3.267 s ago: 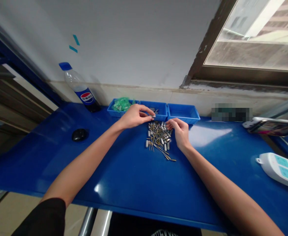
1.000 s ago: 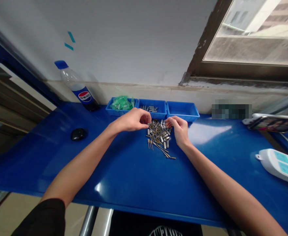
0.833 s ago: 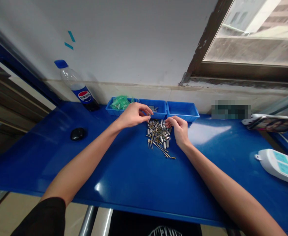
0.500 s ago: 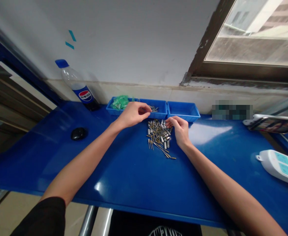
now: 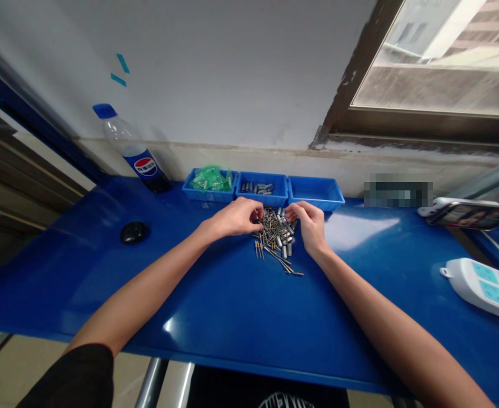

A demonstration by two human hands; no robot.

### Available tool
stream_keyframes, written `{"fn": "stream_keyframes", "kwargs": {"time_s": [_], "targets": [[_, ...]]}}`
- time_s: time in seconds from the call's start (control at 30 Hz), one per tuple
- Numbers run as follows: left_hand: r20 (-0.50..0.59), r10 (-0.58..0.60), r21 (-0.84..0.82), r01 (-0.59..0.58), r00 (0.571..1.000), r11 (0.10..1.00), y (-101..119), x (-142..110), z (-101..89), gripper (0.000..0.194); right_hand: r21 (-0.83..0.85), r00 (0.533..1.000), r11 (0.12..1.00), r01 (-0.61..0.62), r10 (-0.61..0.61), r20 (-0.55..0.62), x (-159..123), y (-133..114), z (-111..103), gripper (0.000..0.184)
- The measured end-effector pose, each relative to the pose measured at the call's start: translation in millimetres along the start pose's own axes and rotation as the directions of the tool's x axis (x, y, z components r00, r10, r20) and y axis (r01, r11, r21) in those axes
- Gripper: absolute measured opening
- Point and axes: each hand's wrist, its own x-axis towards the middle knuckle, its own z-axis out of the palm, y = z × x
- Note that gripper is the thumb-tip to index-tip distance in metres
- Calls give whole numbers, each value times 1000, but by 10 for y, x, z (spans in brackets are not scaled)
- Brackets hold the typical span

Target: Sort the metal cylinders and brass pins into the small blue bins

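A mixed pile of short silver cylinders and thin metal pins with brass-coloured ends lies on the blue table. My left hand is at the pile's left edge, fingers curled and thumb apart from them; I see nothing held between them. At the upper right edge of the pile, my right hand has thumb and fingers pinched together; what they hold, if anything, is hidden. Just behind the pile, the middle blue bin contains several silver cylinders.
A left blue bin holds a green plastic bag; a right blue bin stands beside the middle one. A cola bottle and black mouse are at left. A phone and white power strip are at right.
My left hand carried a small silver piece toward the middle bin, then came back down to the pile's left edge with none showing. My right hand has stayed at the pile.
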Motion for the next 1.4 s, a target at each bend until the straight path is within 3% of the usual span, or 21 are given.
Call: {"fn": "stream_keyframes", "kwargs": {"time_s": [0.53,0.67,0.73,1.0,1.2,1.4], "targets": [[-49,-32,104,37,998,994,-39,-29,-52,33,35,1000,999,-2,1,4,-3,-4,-5,22],[-64,-28,172,39,998,984,13,-43,-63,23,35,1000,999,0,0,3,3,8,-6,22],[-49,-27,185,36,998,982,65,-57,-64,15,40,1000,999,-3,3,3,4,10,-7,22],[87,-36,156,22,996,988,157,-86,-84,18,43,1000,999,-3,3,7,2,8,-6,22],[124,25,101,-37,992,994,174,-103,-117,17,43,1000,999,-3,3,5,4,8,-2,22],[101,40,105,-50,994,993,160,-72,-4,17,33,1000,999,3,-4,12,7,19,-10,23]]}}
